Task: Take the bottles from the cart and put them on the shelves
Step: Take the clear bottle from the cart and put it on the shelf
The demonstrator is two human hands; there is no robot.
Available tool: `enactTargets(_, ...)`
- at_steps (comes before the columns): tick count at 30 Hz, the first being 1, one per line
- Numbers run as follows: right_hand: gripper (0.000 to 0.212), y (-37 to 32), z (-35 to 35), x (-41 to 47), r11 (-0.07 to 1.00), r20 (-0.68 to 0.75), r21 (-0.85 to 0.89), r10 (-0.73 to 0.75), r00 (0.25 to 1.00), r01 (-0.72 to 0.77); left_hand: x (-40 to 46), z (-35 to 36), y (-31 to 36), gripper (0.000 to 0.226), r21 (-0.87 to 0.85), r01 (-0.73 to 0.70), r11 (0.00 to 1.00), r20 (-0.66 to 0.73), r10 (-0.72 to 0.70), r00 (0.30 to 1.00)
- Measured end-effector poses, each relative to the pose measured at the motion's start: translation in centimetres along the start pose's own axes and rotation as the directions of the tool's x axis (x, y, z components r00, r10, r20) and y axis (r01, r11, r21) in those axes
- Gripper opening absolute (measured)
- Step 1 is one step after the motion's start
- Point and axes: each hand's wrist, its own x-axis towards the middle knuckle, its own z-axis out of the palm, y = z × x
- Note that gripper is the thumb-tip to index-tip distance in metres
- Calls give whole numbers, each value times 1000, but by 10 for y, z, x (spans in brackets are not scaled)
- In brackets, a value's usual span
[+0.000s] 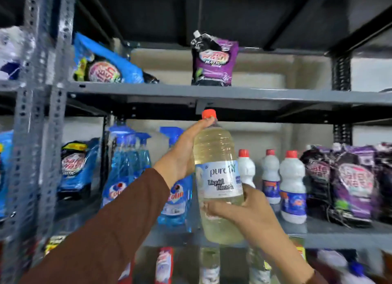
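Note:
A clear bottle of pale yellow liquid bleach (216, 152) with a red cap and a white label is held upright in front of the middle shelf (339, 235). My left hand (182, 154) grips its upper body and neck from the left. My right hand (241, 211) holds its lower part from the right. The bottle hangs in the gap between blue spray bottles (127, 167) and white red-capped bottles (292, 186). The cart is out of view.
The upper shelf (254, 93) carries a purple pouch (213, 58) and a blue pouch (106, 63). Purple pouches (350, 184) crowd the middle shelf's right end. More bottles (164, 264) stand on the shelf below. Grey perforated uprights (42, 135) rise at left.

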Motion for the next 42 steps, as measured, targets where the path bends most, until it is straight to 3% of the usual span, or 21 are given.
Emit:
enactTargets(5,36,-4,-20,8,999,-63,-13,-36,997,35,18,23,7,31,31,-2,1000,60,0,998)
enactTargets(11,31,7,-31,5,999,-31,-3,-39,999,39,21,30,-6,38,47,48,998,65,-51,997)
enactTargets(16,33,46,-31,-16,1000,87,9,21,996,-21,-1,13,-30,45,353,205,913,19,-226,974)
enactTargets(22,56,148,-13,-76,976,160,6,213,964,-217,-63,-12,-96,49,570,486,663,44,-616,787)
enactTargets(27,72,236,16,-102,949,142,2,312,939,-315,-97,-25,-154,65,709,577,405,-14,-811,585)
enactTargets(29,76,265,27,-101,945,119,-6,324,938,-326,-105,-29,-175,53,728,566,387,-39,-801,597)
enactTargets(32,80,307,41,-100,942,112,-18,336,935,-336,-117,-37,-220,50,711,586,388,-156,-726,670)
enactTargets(35,81,343,52,-95,924,87,-27,382,920,-382,-118,-40,-262,38,605,649,461,-316,-609,727)
enactTargets(38,79,367,65,-85,906,43,-35,423,905,-422,-110,-44,-291,30,533,687,493,-433,-539,722)
enactTargets(42,78,383,72,-51,895,42,17,445,894,-446,-80,-61,-317,45,486,724,490,-538,-485,690)
